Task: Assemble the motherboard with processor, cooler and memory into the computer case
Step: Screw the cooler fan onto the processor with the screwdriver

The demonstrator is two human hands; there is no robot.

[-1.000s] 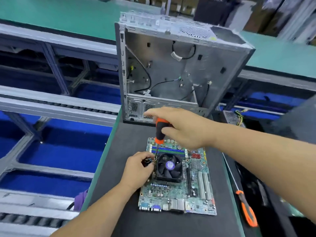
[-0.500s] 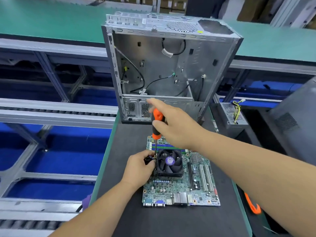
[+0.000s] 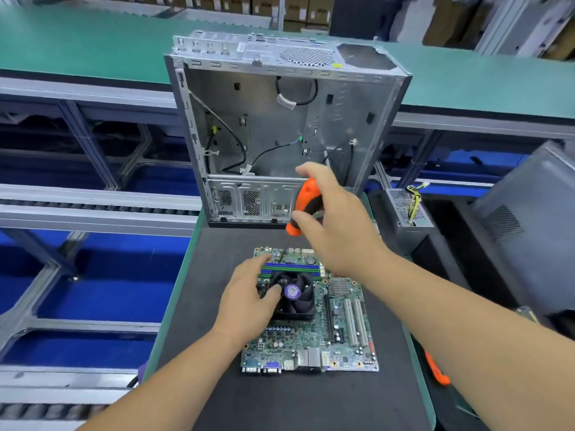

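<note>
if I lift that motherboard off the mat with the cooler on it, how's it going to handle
The motherboard is a thin flat board, probably stiff but easily damaged, with bare components all over. The cooler sits toward its far end, so it will likely feel heavier there. Lying flat, it shouldn't roll or tip.

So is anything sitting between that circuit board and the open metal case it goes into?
Nothing visible lies on the mat between the board and the case. Inside the case, loose black cables hang across the back panel.

Your right hand point(image 3: 337, 225) is raised, fingers curled around a screwdriver point(image 3: 305, 205). Your left hand point(image 3: 249, 300) lies palm down, thumb seemingly touching the fan point(image 3: 297, 295). Both forearms reach forward.
</note>
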